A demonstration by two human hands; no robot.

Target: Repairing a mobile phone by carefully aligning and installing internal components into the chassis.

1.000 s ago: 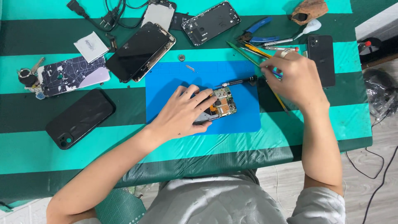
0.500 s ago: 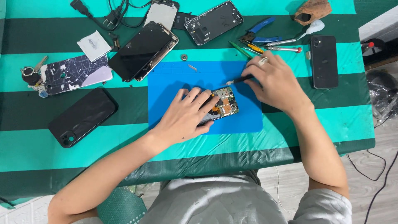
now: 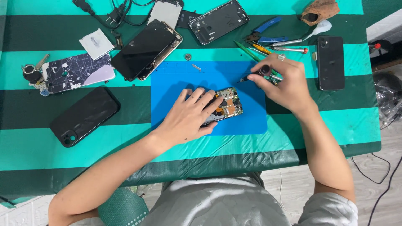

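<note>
Left hand [image 3: 189,117] pressed flat on opened phone [image 3: 226,105] at frame centre, blue mat [image 3: 176,79] beneath, right hand [image 3: 282,81] pinching a screwdriver [image 3: 253,75] just above

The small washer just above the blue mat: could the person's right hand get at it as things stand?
Probably yes. The small washer lies alone on the striped tablecloth, nothing covering it. The right hand already holds a screwdriver, though, so it would have to cross the blue mat with its fingers occupied.

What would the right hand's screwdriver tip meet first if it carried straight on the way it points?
Probably the bare blue mat, as the screwdriver in the right hand points left, passing above the opened phone; height is unclear.
</note>
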